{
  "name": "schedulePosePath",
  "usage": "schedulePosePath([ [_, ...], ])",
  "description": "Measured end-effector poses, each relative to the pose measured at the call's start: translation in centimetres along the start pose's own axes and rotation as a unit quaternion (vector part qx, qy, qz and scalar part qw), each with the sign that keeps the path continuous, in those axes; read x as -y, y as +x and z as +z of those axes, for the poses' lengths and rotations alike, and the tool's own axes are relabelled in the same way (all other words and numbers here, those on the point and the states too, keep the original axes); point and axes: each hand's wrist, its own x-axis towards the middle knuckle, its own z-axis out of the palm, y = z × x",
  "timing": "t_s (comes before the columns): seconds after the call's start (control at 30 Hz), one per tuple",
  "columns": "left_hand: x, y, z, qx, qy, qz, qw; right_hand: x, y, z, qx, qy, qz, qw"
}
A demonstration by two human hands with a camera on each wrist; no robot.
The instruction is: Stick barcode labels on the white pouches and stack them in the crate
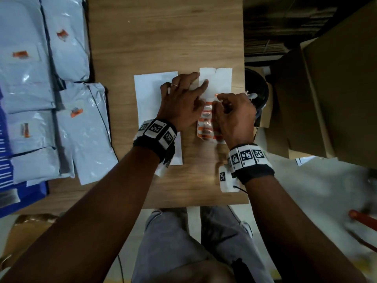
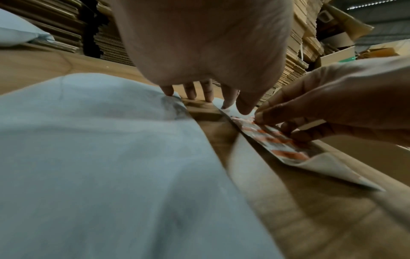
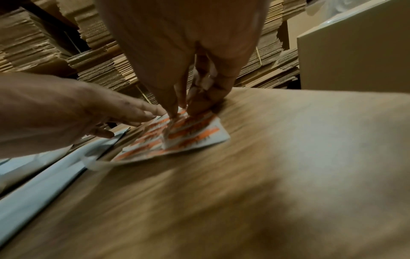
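A blank white pouch [image 1: 151, 94] lies flat in the middle of the wooden table [image 1: 163, 37]. Right of it lies a label sheet [image 1: 206, 127] with orange-printed barcode labels and a bare white upper part. My left hand [image 1: 183, 92] lies flat with straight fingers, pressing on the pouch's corner and the sheet's white part. My right hand [image 1: 217, 99] pinches a barcode label [image 3: 172, 134] and its edge lifts off the sheet [image 3: 177, 140]. In the left wrist view the pouch [image 2: 99, 157] fills the foreground, and the right hand [image 2: 266, 119] picks at the sheet [image 2: 279, 147].
Several white pouches [image 1: 40, 78] carrying orange labels lie stacked at the table's left, beside a blue item [image 1: 22, 197]. A large open cardboard box [image 1: 336, 88] stands to the right, with a black round object [image 1: 257, 86] at the table's edge. Flattened cartons [image 3: 44, 43] are piled behind.
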Motion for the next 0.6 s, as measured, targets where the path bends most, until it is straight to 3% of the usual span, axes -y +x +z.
schedulePosePath([
  [0.2,0.7,0.1,-0.2,0.042,0.027,0.037,0.998,1.0,-0.3,0.1,-0.005,-0.044,-0.019,0.999],
  [0.6,1.0,0.2,0.9,0.051,0.071,0.068,0.994,1.4,-0.4,1.7,-0.032,-0.123,-0.025,0.992],
])
